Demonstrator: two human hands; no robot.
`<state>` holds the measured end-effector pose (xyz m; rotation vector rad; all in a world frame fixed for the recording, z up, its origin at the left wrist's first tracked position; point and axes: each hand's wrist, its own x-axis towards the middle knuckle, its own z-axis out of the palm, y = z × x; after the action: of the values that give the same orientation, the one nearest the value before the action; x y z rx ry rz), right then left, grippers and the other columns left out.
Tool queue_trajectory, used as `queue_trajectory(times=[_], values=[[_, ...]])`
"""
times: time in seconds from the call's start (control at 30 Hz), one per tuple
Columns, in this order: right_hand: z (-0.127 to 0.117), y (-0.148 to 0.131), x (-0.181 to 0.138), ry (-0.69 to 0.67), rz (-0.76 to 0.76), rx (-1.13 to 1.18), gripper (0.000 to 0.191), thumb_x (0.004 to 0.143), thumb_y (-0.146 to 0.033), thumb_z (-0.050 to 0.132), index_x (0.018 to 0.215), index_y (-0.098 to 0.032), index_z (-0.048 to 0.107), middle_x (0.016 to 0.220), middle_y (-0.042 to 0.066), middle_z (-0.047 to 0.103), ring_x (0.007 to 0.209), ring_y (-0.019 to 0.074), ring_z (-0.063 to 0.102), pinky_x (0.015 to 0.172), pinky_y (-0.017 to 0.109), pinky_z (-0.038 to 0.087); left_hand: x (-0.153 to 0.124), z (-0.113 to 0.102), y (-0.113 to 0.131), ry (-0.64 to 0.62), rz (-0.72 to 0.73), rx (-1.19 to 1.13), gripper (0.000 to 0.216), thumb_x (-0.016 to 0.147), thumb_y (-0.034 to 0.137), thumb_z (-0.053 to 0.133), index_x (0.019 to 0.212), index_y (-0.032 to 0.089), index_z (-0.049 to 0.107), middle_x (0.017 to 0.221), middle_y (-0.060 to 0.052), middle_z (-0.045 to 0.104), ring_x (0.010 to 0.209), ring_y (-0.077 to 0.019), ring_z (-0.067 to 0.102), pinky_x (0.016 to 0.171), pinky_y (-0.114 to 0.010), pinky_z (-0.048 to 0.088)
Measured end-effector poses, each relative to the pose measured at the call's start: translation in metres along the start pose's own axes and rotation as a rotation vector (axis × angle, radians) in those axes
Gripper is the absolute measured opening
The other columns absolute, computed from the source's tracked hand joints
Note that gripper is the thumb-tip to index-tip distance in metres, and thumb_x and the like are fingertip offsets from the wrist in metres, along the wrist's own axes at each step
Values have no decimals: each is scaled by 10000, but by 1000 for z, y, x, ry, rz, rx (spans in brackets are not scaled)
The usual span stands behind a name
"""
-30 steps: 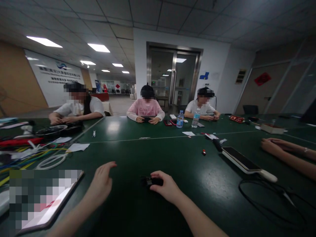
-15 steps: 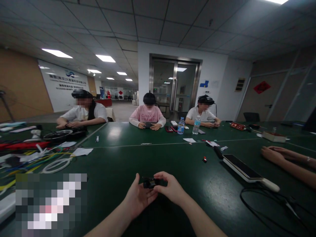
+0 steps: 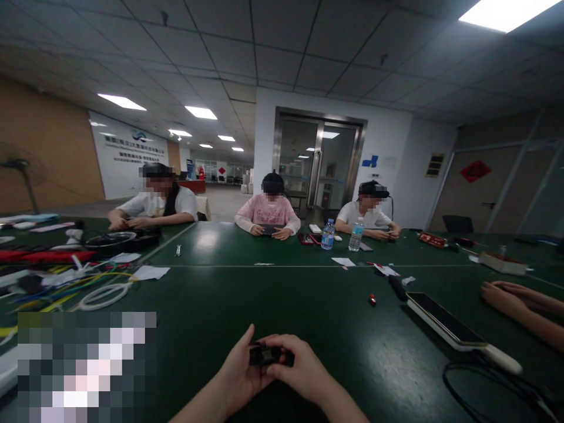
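Observation:
Just above the green table, in the lower middle of the head view, my two hands meet around a small black object (image 3: 264,355). It is dark and blocky, and its kind cannot be made out. My right hand (image 3: 296,367) grips its right end, fingers over the top and thumb at the near side. My left hand (image 3: 240,370) cups it from the left and below, with its thumb pointing up and its fingers partly hidden behind the object and my right hand.
A phone-like device with a white handle (image 3: 445,317) and black cable (image 3: 449,382) lie right, near another person's hands (image 3: 506,296). A small red item (image 3: 372,300) lies ahead. Cables (image 3: 103,295) crowd the left. Bottles (image 3: 327,235) stand before three seated people.
The head view has tilted up and shifted left, so the scene sits lower and further right. My left hand has closed in nearer around the black object, and my right hand now covers its right end.

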<state>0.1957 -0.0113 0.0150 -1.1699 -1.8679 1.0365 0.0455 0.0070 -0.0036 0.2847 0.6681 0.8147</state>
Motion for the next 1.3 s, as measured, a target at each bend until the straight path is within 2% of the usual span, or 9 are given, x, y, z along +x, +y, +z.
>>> queue_trajectory(times=[0.17,0.27,0.4,0.53,0.67,0.9,1.0,1.13,1.3], values=[[3,3,0,12,10,34,378,612,-139,646,964,-276,638,1054,3,633,942,210,565,780,311,436,-2,0,1,-67,-30,1,490,793,516,466,1046,99,509,843,-151,655,767,-249,663,611,-283,516],[0,9,2,11,-11,124,386,622,-137,635,988,-261,616,1042,-1,633,967,205,564,840,329,420,-5,1,2,-122,-16,14,479,808,503,450,1089,116,481,901,-139,654,726,-222,666,679,-311,512],[-4,23,5,80,51,157,381,621,-154,647,995,-212,598,999,22,640,987,210,563,897,357,394,-8,2,2,-145,39,78,440,832,468,435,1181,200,407,985,-105,636,709,-187,670,756,-340,495],[-6,28,5,69,77,222,371,644,-199,657,1008,-206,583,978,32,647,936,207,590,849,355,428,-11,-1,5,-159,108,241,372,803,339,552,1130,190,457,1060,-111,606,802,-183,661,797,-320,479],[-6,26,5,54,74,224,328,645,-249,679,963,-206,611,916,20,658,891,200,598,816,337,441,-12,-8,11,-144,183,491,399,692,178,686,1053,177,516,1011,-88,610,881,-190,630,812,-312,465],[-5,21,4,24,98,16,312,637,-311,686,934,-226,647,905,9,651,863,203,591,790,325,444,-14,-11,26,-156,225,813,322,670,148,673,971,164,558,853,-43,635,762,-152,614,709,-271,462],[-6,17,2,7,89,10,297,663,-312,663,948,-231,645,907,8,658,865,204,596,787,320,443,-16,-9,29,-183,201,852,287,664,128,662,930,165,563,808,-15,628,725,-131,607,689,-254,447],[-7,12,0,-26,85,-4,264,685,-326,647,932,-231,652,939,11,657,902,213,587,806,327,434,-18,-11,31,-234,183,853,296,658,107,659,925,165,546,849,-14,627,750,-125,600,694,-245,430],[2,6,1,-43,67,-40,226,677,-275,653,901,-246,656,950,2,646,918,207,579,825,319,425,-17,-23,38,-241,195,946,312,622,82,670,894,162,542,800,6,625,684,-102,577,583,-183,377]])
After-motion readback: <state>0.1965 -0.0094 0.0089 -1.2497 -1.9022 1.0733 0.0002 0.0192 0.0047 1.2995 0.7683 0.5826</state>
